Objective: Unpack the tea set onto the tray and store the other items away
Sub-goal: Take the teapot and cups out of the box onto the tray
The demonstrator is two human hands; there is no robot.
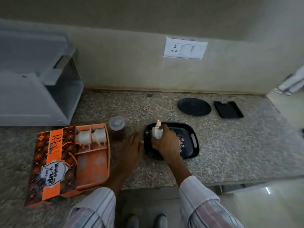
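An orange gift box (92,160) lies open on the granite counter at the left, its printed lid (51,163) folded out. Two white cups (91,136) lie in its far compartment. A black square tray (189,140) with a flower print and side handles sits in the middle. My right hand (166,142) grips a white piece of the set (157,131) over the tray's left part. My left hand (132,148) hovers flat, fingers straight, between the box and the tray, holding nothing.
A lidded jar of dark tea (117,129) stands behind the box. A black round plate (194,106) and a small black rectangular tray (228,109) lie at the back right. A grey plastic drawer unit (36,89) fills the left. The counter edge runs near my sleeves.
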